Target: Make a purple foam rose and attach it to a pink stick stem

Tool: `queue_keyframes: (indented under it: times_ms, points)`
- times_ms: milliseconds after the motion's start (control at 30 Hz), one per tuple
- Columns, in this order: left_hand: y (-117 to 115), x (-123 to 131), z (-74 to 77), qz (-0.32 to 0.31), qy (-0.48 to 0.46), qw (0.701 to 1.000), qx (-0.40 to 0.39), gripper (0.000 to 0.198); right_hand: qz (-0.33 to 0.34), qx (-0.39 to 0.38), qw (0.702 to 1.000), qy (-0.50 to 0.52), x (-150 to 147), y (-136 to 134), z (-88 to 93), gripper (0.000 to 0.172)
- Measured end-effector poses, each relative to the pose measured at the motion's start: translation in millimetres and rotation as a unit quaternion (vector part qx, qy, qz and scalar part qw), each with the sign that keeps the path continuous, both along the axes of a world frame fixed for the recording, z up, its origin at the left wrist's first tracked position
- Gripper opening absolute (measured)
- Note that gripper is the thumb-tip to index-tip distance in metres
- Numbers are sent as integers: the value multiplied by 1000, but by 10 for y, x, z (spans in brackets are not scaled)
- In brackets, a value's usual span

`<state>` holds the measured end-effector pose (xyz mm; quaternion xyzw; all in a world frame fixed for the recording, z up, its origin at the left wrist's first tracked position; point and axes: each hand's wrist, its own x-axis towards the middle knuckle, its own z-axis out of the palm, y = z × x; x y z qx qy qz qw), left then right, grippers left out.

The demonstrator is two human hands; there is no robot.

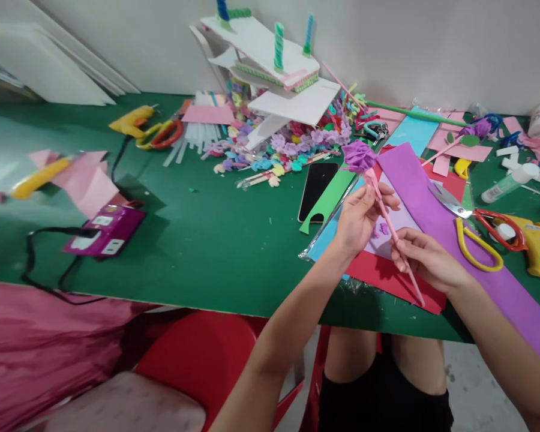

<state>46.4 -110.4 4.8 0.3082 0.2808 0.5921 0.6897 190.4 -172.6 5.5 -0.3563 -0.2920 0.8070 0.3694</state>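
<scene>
A purple paper flower [359,157] on a pink-wrapped stem is held up in front of me. Just below the bloom, my left hand [359,217] grips the stem between thumb and fingers. Farther down, my right hand [420,255] pinches the same stem, whose lower end points toward the table's front edge. Beneath the hands lie red, lilac and blue sheets with small purple scraps [382,229] on them. A long purple strip [436,204] runs behind and past my right hand, with orange-and-yellow scissors [483,225] resting on it.
A black phone [318,189] lies left of the sheets. A yellow glue gun [536,240] and a glue stick [510,182] are at the right. White boards [297,102] stand over piled small flowers at the back. A purple power strip [108,231] with a cable sits left.
</scene>
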Motion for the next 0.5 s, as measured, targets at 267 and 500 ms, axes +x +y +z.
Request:
queue_keyframes:
  times_ms: [267,500]
  points:
    - [18,30,28,2,-16,997,-69,20,29,26,999,7,-2,-14,24,27]
    - [47,-2,8,62,-71,991,-94,18,9,23,999,-22,-12,-10,40,30]
